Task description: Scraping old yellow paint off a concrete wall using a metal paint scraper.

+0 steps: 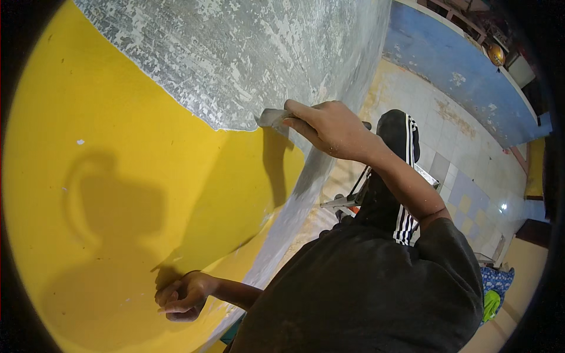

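My right hand [333,128] grips a small, flat grey scraper-like tool [273,118] between thumb and fingers. The tool's far edge touches the wall where the bare grey, patchy surface [229,57] meets the yellow painted surface [145,119]. Lower left, my left hand [185,298] is at the yellow wall, its fingers loosely curled and partly apart, with no object visible in it. Its palm side is partly hidden. The ragged border between grey and yellow runs from the upper left to the tool. Shadows of my head, arm and hand fall on the yellow.
Beside my black-trousered leg is part of a metal ladder or stand [344,202]. Beyond lie a tiled floor [441,114] with dusty patches and a low blue wall [459,75]. Blue patterned cloth [499,278] and a bright green cloth [491,304] lie at the lower right.
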Demonstrator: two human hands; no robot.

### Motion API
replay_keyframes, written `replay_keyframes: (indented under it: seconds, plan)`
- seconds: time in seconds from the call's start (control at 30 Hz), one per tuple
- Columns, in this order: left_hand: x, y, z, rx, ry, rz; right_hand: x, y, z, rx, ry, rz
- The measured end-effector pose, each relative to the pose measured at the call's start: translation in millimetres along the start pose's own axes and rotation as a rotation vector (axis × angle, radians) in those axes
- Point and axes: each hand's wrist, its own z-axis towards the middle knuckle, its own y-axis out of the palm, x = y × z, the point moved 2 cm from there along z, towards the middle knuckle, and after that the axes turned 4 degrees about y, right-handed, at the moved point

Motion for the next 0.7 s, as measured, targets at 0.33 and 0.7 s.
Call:
replay_keyframes:
  seconds: [0.33, 0.7]
  plan:
    - [5.2, 8.0, 3.5, 0.042, 0.028, 0.034, -6.2, 8.1, -3.1, -0.028, 0.074, 0.105]
    - [1.9, 3.4, 0.8, 0.043, 0.025, 0.054, -13.9, 22.2, -7.0, -0.031, 0.237, 0.338]
